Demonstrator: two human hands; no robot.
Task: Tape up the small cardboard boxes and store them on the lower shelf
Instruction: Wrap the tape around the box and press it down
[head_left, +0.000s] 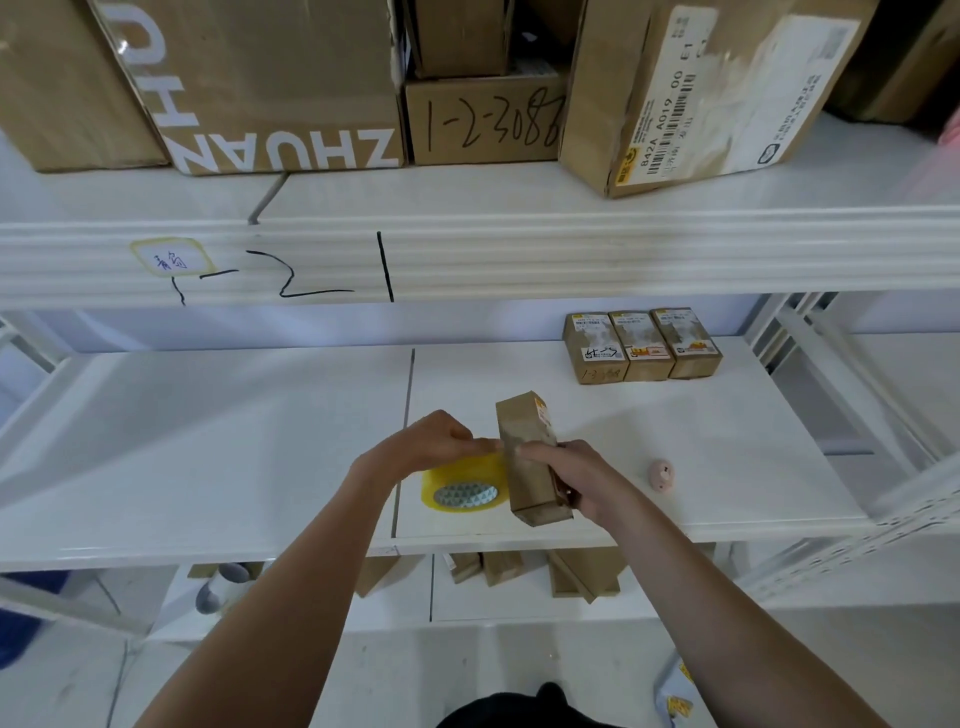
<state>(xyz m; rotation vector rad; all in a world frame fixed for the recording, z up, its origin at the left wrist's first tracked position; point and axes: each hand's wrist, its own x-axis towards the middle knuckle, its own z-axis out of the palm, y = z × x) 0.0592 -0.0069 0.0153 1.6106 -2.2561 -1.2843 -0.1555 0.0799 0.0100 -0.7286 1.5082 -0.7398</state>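
A small oblong cardboard box (530, 467) is held tilted just above the middle shelf board (260, 447). My right hand (576, 483) grips its right side, thumb pressed across the front face. My left hand (426, 441) pinches a strip of clear tape at the box's left edge. A yellowish tape roll (465, 486) lies flat on the board just under my left hand. Three small labelled boxes (641, 345) stand side by side at the back right of the same board. On the lower shelf (467, 597) several small cardboard boxes (519, 569) show below the board's front edge.
Large cardboard cartons (270, 83) fill the upper shelf. A small pink egg-shaped object (661, 474) lies on the board right of my right hand. A white and grey roll (223, 584) lies on the lower shelf at the left. White rack uprights (857, 384) frame the right side.
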